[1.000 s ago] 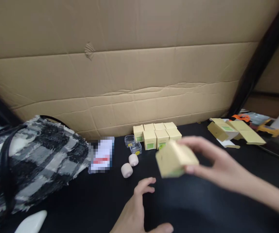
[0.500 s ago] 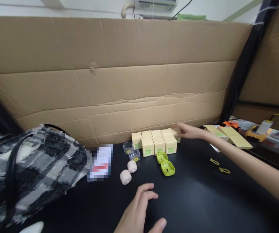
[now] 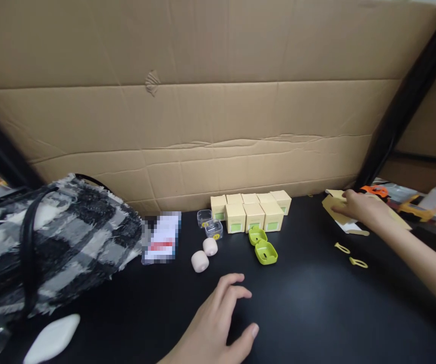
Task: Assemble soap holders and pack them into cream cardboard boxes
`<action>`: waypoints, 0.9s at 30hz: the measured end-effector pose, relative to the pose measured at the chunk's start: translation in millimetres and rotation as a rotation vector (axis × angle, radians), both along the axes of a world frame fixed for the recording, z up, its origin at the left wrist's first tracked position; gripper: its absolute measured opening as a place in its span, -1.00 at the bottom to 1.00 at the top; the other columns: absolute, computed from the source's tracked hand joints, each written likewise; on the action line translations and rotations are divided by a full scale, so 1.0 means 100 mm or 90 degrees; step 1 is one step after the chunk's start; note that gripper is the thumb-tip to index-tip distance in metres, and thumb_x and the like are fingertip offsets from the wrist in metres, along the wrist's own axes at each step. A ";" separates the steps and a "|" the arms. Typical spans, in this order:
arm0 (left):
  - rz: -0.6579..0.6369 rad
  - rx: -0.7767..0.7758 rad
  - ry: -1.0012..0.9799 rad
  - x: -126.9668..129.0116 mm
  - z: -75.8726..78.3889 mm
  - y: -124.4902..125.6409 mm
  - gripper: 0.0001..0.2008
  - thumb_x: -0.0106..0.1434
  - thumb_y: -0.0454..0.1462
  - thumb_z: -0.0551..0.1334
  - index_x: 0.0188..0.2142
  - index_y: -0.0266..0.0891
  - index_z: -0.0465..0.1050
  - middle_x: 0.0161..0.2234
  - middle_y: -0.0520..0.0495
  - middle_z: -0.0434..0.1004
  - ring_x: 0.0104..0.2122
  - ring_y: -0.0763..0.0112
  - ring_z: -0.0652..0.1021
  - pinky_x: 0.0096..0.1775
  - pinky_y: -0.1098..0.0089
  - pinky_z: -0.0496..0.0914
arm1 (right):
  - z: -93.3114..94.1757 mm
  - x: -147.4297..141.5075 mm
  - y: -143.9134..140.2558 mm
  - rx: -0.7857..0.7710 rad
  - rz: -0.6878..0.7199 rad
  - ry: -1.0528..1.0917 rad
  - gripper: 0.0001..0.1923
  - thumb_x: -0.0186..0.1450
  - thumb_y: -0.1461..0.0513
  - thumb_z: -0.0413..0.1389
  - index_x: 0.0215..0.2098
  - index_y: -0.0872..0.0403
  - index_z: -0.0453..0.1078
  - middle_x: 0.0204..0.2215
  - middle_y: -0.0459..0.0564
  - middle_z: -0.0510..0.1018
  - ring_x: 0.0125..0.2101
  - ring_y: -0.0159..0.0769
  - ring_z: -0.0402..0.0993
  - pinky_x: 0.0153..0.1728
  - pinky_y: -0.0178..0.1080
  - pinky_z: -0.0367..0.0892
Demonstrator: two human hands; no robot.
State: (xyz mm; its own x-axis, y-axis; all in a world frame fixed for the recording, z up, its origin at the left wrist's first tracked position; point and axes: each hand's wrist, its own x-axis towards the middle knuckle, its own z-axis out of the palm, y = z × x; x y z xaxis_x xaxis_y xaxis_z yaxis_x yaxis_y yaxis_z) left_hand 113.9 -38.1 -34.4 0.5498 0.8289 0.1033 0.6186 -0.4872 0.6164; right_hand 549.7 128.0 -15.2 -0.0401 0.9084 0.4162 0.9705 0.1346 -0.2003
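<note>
My left hand (image 3: 216, 323) hovers low over the black table, its fingers curved and apart, holding nothing. At the far right, my right hand (image 3: 362, 207) has its thumb and fingers closed on a flattened pale yellow box (image 3: 332, 206); its fingertips are partly hidden. Several small pale yellow boxes (image 3: 254, 217) with green labels stand in two rows by the cardboard wall. In front of them lies an open lime-green case (image 3: 266, 253). Left of it are two pinkish-white rounded pieces (image 3: 200, 261) and two clear plastic cups (image 3: 214, 229) with yellow stickers.
Two yellow loops (image 3: 358, 263) lie on the right of the table (image 3: 305, 303). A black-and-white checked bag (image 3: 85, 237) fills the left, with a white rounded object (image 3: 53, 337) before it. Cardboard (image 3: 218, 116) walls the back. Orange items (image 3: 375, 191) sit at far right.
My right hand has left the rightmost small box and moved right to the flattened boxes, taking hold of one. My left hand stays nearly in place. The view has tilted down.
</note>
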 end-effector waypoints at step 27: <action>-0.014 0.053 -0.046 -0.01 -0.06 0.01 -0.47 0.20 -0.27 0.26 0.14 -0.12 0.16 0.13 -0.21 0.35 0.13 0.13 0.41 0.11 0.14 0.37 | 0.16 -2.06 -1.33 -0.208 0.610 -0.081 -0.82 0.28 0.23 0.17 -0.13 -0.06 0.46 -0.31 -0.14 0.55 -0.32 -0.31 0.52 -0.24 -0.27 0.39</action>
